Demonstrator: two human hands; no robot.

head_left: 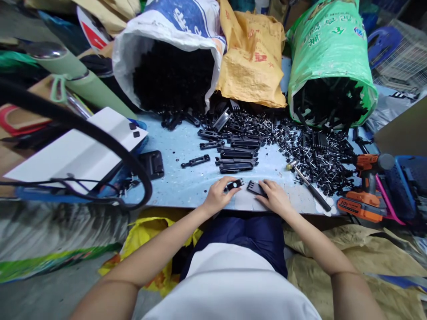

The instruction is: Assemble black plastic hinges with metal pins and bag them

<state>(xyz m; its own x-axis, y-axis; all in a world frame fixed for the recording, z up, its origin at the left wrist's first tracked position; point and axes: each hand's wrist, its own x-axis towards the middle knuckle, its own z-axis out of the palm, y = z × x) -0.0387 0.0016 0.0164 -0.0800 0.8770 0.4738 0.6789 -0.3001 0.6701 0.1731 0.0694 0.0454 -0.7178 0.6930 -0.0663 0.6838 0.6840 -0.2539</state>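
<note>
Near the front edge of the blue table point(173, 189), my left hand point(218, 193) pinches a small black plastic part point(235, 184) with a pale spot on it. A short gap to the right, my right hand point(275, 196) is closed on a black slotted plastic piece point(256, 188) whose toothed end points left. The two parts are apart. Just beyond my hands lies a stack of long black plastic bars point(237, 159), with a single black bar point(195, 161) to its left.
A hammer point(310, 186) and an orange cordless drill point(365, 189) lie right, by a heap of screws and black pieces point(320, 155). White point(126, 58), yellow point(251, 58) and green point(330, 49) sacks line the back. A black cable point(100, 133) arches across the left.
</note>
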